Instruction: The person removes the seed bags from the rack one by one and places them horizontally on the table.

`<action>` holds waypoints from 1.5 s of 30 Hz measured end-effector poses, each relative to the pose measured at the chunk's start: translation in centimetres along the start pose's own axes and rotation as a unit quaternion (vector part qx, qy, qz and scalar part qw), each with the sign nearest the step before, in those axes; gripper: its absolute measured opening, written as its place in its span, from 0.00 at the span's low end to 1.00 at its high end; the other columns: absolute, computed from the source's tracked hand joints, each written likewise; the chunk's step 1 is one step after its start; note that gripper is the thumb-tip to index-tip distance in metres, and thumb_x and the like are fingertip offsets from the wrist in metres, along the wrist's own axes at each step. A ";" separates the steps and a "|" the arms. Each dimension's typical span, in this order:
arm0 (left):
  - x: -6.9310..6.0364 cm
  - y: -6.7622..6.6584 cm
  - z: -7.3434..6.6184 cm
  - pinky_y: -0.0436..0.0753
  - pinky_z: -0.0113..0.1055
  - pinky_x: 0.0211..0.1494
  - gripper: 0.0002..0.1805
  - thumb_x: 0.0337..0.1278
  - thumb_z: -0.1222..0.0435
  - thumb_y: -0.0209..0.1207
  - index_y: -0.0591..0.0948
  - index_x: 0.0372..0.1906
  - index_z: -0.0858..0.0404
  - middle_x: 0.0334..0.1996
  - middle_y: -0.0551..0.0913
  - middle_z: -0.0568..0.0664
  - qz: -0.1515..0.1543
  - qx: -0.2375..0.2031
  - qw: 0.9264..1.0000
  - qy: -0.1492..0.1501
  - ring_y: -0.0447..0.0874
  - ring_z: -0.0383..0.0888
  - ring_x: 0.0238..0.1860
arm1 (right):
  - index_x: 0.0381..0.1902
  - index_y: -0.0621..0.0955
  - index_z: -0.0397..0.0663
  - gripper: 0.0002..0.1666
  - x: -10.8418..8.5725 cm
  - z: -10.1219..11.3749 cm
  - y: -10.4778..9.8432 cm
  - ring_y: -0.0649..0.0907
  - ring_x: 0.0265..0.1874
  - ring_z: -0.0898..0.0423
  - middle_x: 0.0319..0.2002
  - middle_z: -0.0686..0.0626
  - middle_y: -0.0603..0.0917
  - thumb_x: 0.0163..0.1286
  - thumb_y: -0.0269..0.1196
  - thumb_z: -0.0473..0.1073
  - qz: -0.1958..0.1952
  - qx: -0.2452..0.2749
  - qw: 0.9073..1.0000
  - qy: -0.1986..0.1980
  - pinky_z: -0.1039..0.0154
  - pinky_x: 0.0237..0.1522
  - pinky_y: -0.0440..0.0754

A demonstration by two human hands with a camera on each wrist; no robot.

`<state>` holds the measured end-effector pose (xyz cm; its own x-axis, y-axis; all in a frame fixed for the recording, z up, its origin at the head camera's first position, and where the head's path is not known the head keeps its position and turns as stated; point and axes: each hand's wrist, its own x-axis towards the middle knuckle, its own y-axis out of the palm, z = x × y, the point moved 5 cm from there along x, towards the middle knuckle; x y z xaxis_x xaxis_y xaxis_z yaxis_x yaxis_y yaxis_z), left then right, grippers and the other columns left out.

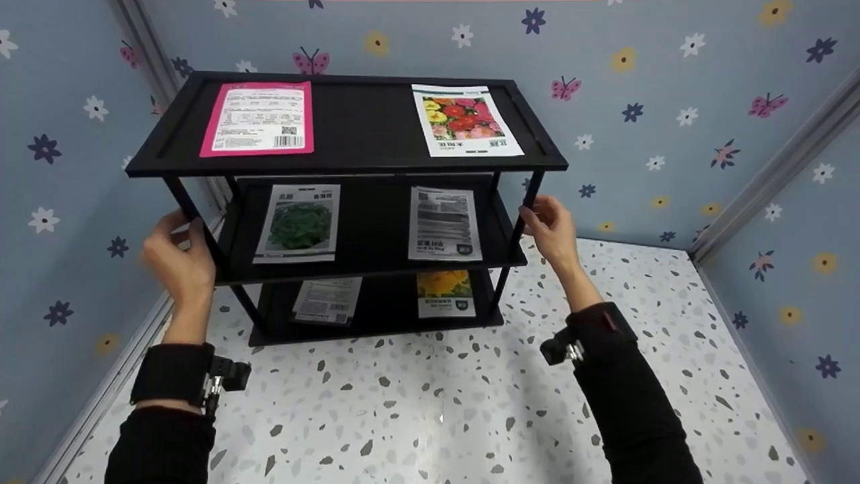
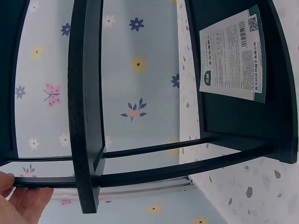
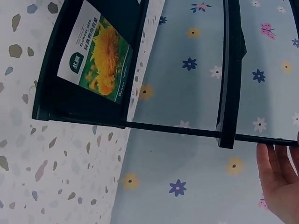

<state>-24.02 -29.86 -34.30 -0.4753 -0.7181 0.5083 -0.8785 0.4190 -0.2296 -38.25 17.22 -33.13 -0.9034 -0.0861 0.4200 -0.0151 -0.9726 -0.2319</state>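
A black three-tier shelf rack (image 1: pixel 363 124) stands on the floor, with seed packets on each tier. My left hand (image 1: pixel 180 259) grips its front left post (image 2: pixel 44 182) between the top and middle tiers. On the opposite side, my right hand (image 1: pixel 554 232) holds the right post (image 3: pixel 261 139) at the same level. The top tier bears a pink-edged packet (image 1: pixel 259 121) and a packet with red and yellow flowers (image 1: pixel 463 121). A leafy green packet (image 1: pixel 299 225) and a grey text-side packet (image 1: pixel 443 225) lie on the middle tier. Below are another text-side packet (image 1: pixel 328 300) and a yellow-flower packet (image 3: pixel 105 60).
A blue wall (image 1: pixel 625 134) with flower and butterfly prints rises behind the rack, and another wall (image 1: pixel 60 202) stands close on the left. Speckled white floor (image 1: pixel 403 403) extends in front. A third patterned wall (image 1: pixel 799 269) is at the right.
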 end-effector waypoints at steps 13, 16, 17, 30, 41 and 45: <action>0.4 -0.3 0.1 0.69 0.21 0.33 0.09 0.54 0.71 0.55 0.81 0.38 0.71 0.35 0.82 0.57 -0.001 -0.022 1.000 0.008 0.73 0.31 0.26 | 0.42 0.73 0.23 0.13 -0.5 1.3 0.2 0.78 0.35 0.42 0.37 0.32 0.77 0.60 0.57 0.29 0.001 -0.025 1.000 -0.013 0.69 0.32 0.79; 0.4 -0.2 0.1 0.69 0.20 0.31 0.09 0.54 0.72 0.54 0.81 0.38 0.72 0.35 0.82 0.59 0.006 -0.036 0.999 0.016 0.78 0.42 0.29 | 0.41 0.73 0.23 0.13 -0.6 1.2 0.1 0.79 0.33 0.43 0.35 0.32 0.78 0.60 0.57 0.29 -0.004 -0.023 1.000 -0.021 0.68 0.32 0.80; 0.4 -0.2 0.1 0.69 0.19 0.31 0.09 0.54 0.73 0.55 0.81 0.37 0.73 0.34 0.82 0.59 0.005 -0.039 0.999 0.024 0.79 0.45 0.30 | 0.41 0.73 0.22 0.13 -0.6 1.1 0.1 0.79 0.33 0.42 0.35 0.32 0.78 0.60 0.57 0.29 -0.004 -0.018 1.000 -0.021 0.66 0.31 0.80; 0.5 -0.8 0.2 0.77 0.27 0.31 0.10 0.53 0.75 0.55 0.81 0.41 0.71 0.36 0.81 0.59 0.027 -0.053 0.995 0.084 0.80 0.49 0.32 | 0.39 0.75 0.25 0.12 -0.9 0.8 0.4 0.80 0.30 0.60 0.32 0.38 0.79 0.61 0.58 0.32 -0.036 -0.068 0.996 -0.049 0.68 0.34 0.79; 0.8 -0.8 0.3 0.80 0.41 0.32 0.10 0.52 0.75 0.55 0.80 0.41 0.73 0.35 0.80 0.61 0.042 -0.061 0.992 0.097 0.81 0.51 0.32 | 0.40 0.76 0.25 0.12 -1.5 1.9 0.8 0.79 0.29 0.63 0.32 0.42 0.79 0.60 0.57 0.31 -0.056 -0.089 0.993 -0.052 0.74 0.32 0.78; 0.9 -0.8 0.6 0.80 0.40 0.33 0.09 0.53 0.75 0.55 0.79 0.40 0.73 0.35 0.80 0.60 0.059 -0.064 0.992 0.095 0.80 0.50 0.33 | 0.41 0.75 0.25 0.13 -1.6 1.8 1.0 0.79 0.30 0.66 0.32 0.45 0.78 0.61 0.57 0.31 -0.065 -0.093 0.993 -0.029 0.73 0.33 0.78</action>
<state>-23.76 -31.19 -34.08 -0.5456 -0.5470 0.6348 -0.7983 0.5697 -0.1953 -36.04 15.96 -32.47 -0.8625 0.0193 0.5056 -0.2132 -0.9201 -0.3285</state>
